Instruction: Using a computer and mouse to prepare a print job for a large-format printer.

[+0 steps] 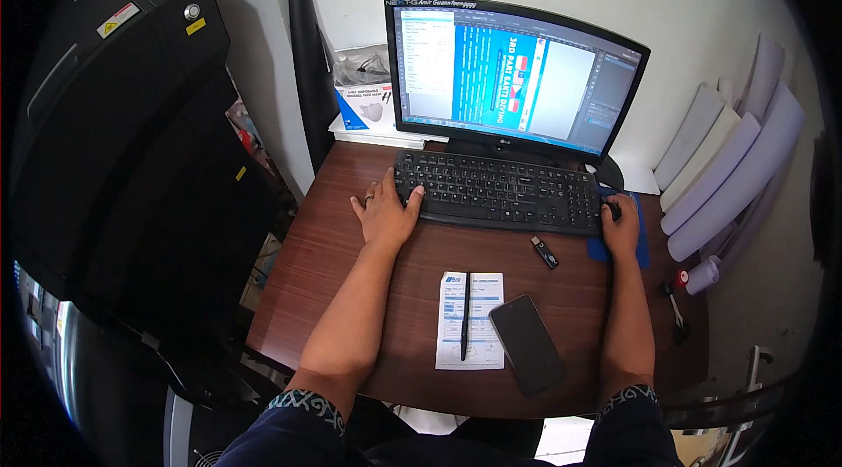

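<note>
I'm seeing text on the monitor (517, 77): white lettering is running along its top bezel; a menu list and sideways white headline are showing. My keyboard (495, 191) is carrying white key legends. A paper form (449, 327) is bearing a blue header and printed lines, a white box (375, 107) upside-down print, the black machine (132, 107) a warning label (117, 21).

Both bare forearms reach forward from short, dark sleeves with pale-patterned hems. The left forearm (348, 313) slants inward to the bare left hand (387, 214), palm down, its fingers (388, 181) spread, the thumb pointing right and a slim, dark ring (369, 196) on one finger. The right forearm (628, 318) runs nearly straight ahead; the bare right hand (622, 226) is curled, palm down, well apart from the left.
</note>
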{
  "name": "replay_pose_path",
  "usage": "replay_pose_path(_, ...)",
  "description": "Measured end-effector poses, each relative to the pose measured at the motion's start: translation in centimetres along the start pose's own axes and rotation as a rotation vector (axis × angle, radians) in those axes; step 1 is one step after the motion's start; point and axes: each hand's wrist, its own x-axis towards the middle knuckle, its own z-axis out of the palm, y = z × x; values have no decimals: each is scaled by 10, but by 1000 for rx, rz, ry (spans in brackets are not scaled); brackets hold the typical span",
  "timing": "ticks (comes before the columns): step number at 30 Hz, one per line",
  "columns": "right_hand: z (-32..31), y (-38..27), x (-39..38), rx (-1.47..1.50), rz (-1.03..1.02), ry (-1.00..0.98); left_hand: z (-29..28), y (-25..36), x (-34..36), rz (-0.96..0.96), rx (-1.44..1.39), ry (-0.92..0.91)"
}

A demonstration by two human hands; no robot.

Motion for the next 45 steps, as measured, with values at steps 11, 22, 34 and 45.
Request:
replay_pose_path(11,0,0,0,5,-4,-4,-1,0,0,1,-2,6)
replay_pose_path(22,-2,-4,0,19,25,9,-4,1,-1,8,26,-3)
replay_pose_path(34,-3,-5,-1,-73,95,46,-1,0,0,16,16,16)
replay_pose_path(45,-3,-6,-1,-79,93,49,0,-1,0,6,23,4)
